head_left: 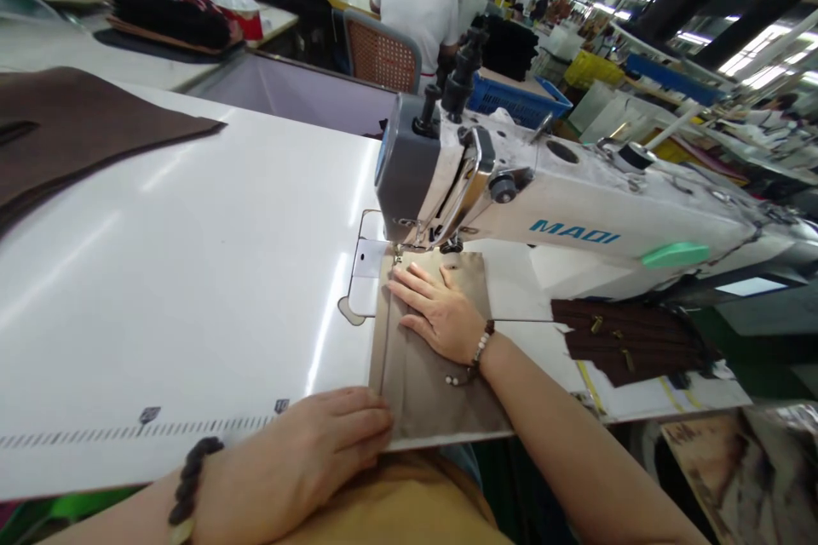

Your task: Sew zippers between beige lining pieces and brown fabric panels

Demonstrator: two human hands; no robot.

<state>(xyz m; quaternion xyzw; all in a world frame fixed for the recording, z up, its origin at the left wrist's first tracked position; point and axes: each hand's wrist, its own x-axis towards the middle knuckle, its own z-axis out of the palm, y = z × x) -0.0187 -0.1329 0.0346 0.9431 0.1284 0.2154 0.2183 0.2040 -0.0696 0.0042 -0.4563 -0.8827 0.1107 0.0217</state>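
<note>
A taupe fabric piece (428, 392) lies under the head of a white sewing machine (524, 187), its left edge near the needle and presser foot. My right hand (440, 311) rests flat on the fabric just in front of the foot, fingers spread. At the fabric's lower left corner, by the table's front edge, my left hand (307, 456) has its fingers together and curled over the edge of the cloth. The fingertips and thumb of that hand are partly hidden.
Dark brown fabric (83, 128) lies on the white table (223, 272) at the far left. Brown pieces with zipper pulls (632, 341) sit right of the machine. Behind it are a blue crate (517, 98) and a seated person (418, 4).
</note>
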